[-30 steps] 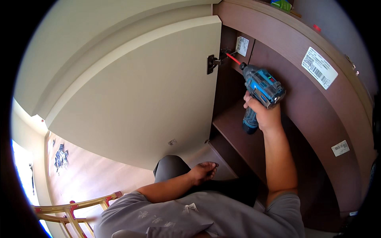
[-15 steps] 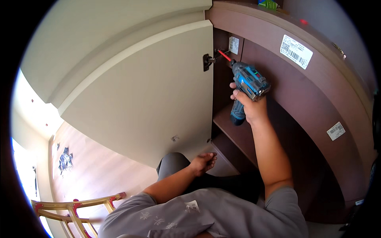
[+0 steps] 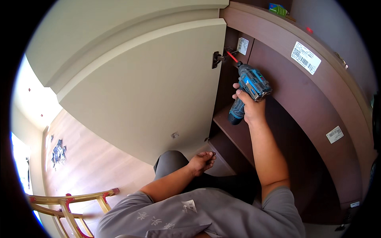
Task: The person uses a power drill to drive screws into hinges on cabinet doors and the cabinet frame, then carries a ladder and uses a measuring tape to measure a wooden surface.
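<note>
My right hand (image 3: 251, 104) grips a blue and dark grey cordless driver (image 3: 252, 81) by its handle. Its long red bit (image 3: 232, 56) reaches up and left to the dark metal hinge (image 3: 217, 59), which joins the beige cabinet door (image 3: 151, 91) to the brown cabinet (image 3: 278, 75). The tip lies at the hinge arm inside the cabinet; whether it sits in a screw is too small to tell. Over my lap, my left hand (image 3: 201, 162) is closed with fingers curled, and what it holds, if anything, is hidden.
The door stands open on the left, with a second hinge lower down. A shelf (image 3: 234, 119) crosses the cabinet below the driver. A yellow and red ladder (image 3: 65, 204) is at lower left, and dark scraps (image 3: 58, 154) lie on the pale floor. A green box (image 3: 278, 9) rests on top.
My view has shifted slightly, so the door and cabinet top sit further right. The driver is tilted a little differently, its bit still at the hinge. My left hand stays curled.
</note>
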`<control>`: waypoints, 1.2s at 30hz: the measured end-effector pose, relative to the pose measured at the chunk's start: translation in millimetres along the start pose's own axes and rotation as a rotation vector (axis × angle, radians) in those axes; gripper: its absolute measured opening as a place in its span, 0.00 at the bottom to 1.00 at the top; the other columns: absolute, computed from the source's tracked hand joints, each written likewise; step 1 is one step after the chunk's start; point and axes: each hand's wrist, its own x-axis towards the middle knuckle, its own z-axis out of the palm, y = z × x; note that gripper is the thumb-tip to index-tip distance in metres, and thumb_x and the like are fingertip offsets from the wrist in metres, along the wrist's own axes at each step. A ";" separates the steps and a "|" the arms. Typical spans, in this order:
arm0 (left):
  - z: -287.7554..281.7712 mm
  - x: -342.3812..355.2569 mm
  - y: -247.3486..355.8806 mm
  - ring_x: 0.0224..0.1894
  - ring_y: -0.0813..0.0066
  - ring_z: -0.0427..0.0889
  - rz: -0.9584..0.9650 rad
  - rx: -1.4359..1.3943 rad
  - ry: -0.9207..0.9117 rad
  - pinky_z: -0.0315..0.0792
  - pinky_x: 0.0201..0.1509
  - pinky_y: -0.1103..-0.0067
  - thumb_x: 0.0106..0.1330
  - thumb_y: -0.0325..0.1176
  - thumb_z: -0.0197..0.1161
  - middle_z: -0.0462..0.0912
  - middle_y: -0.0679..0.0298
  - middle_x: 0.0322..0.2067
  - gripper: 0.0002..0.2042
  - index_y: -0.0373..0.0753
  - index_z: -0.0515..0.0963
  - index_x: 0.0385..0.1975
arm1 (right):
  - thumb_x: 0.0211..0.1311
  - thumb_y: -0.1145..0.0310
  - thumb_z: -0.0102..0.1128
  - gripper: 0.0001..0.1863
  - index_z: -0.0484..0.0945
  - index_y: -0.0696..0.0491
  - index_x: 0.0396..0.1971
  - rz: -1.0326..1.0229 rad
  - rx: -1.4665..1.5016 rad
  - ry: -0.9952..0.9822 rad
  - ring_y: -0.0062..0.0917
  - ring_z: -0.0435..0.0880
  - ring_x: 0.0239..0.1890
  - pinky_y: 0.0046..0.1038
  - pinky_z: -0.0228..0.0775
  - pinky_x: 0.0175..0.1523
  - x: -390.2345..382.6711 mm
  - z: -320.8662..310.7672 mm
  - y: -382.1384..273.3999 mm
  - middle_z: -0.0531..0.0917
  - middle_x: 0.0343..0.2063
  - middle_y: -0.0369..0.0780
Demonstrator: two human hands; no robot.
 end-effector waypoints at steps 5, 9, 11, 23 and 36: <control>-1.6 -1.6 2.6 0.36 0.81 0.77 -0.004 -0.006 -0.012 0.76 0.44 0.80 0.77 0.39 0.58 0.81 0.70 0.38 0.10 0.41 0.77 0.49 | 0.57 0.80 0.65 0.20 0.77 0.58 0.52 0.001 0.038 -0.002 0.24 0.85 0.36 0.28 0.81 0.41 1.2 1.3 11.2 0.86 0.41 0.42; -1.3 -3.6 2.8 0.36 0.81 0.77 -0.009 0.001 -0.004 0.76 0.44 0.80 0.77 0.40 0.58 0.81 0.70 0.38 0.11 0.41 0.77 0.49 | 0.58 0.80 0.64 0.21 0.77 0.57 0.53 0.069 -0.004 -0.031 0.24 0.85 0.33 0.28 0.80 0.40 3.8 -5.1 1.8 0.86 0.41 0.42; -0.5 -3.1 1.8 0.36 0.81 0.77 -0.015 0.009 -0.009 0.76 0.44 0.80 0.77 0.40 0.59 0.81 0.70 0.38 0.11 0.41 0.77 0.49 | 0.58 0.79 0.65 0.20 0.78 0.58 0.52 0.076 -0.086 -0.038 0.24 0.84 0.32 0.28 0.80 0.39 6.7 -8.9 -11.1 0.86 0.39 0.41; 9.6 16.0 7.8 0.36 0.84 0.77 -0.023 0.065 -0.010 0.75 0.44 0.83 0.78 0.39 0.57 0.81 0.72 0.39 0.08 0.44 0.77 0.47 | 0.57 0.76 0.66 0.22 0.77 0.57 0.54 0.097 -0.061 -0.001 0.25 0.86 0.33 0.29 0.78 0.42 1.5 -23.1 -41.1 0.87 0.41 0.42; -2.2 -5.4 12.1 0.35 0.84 0.79 0.167 -0.195 -0.071 0.77 0.41 0.84 0.72 0.46 0.63 0.79 0.74 0.34 0.10 0.47 0.77 0.39 | 0.54 0.81 0.66 0.26 0.75 0.59 0.56 0.666 0.020 -0.115 0.26 0.86 0.44 0.28 0.84 0.42 -265.6 -109.8 52.1 0.85 0.43 0.43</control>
